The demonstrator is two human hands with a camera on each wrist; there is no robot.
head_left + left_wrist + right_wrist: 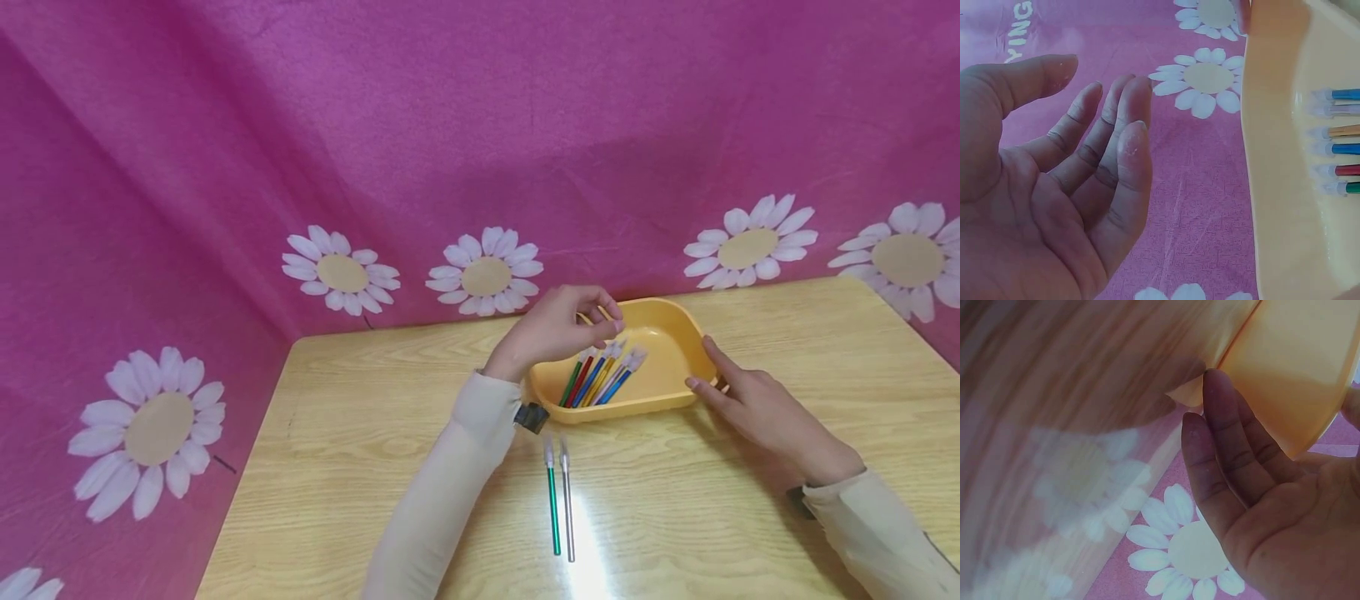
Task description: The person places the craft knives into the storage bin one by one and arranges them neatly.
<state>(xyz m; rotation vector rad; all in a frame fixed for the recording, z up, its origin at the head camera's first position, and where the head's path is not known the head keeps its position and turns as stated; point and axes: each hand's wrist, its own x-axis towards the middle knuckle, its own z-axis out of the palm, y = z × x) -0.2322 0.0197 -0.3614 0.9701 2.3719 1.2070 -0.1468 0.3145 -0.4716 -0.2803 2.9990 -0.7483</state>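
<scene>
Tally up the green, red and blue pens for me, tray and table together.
Green: 2, green pen in tray, loose green pen on table
Red: 1, red pen in tray
Blue: 2, left blue pen and right blue pen in tray
Total: 5

The tray (663,358) stands on the surface (390,483), near the rear edge. The pen group (598,383) lies side by side inside the tray, in its left half. Two separate pens (553,504) lie adjacent on the surface, before the tray's left part. Left hand (558,325): above the tray's left rear portion. Right hand (768,408): at the tray's right end. The cloth (480,100) hangs behind and left of the surface.
</scene>
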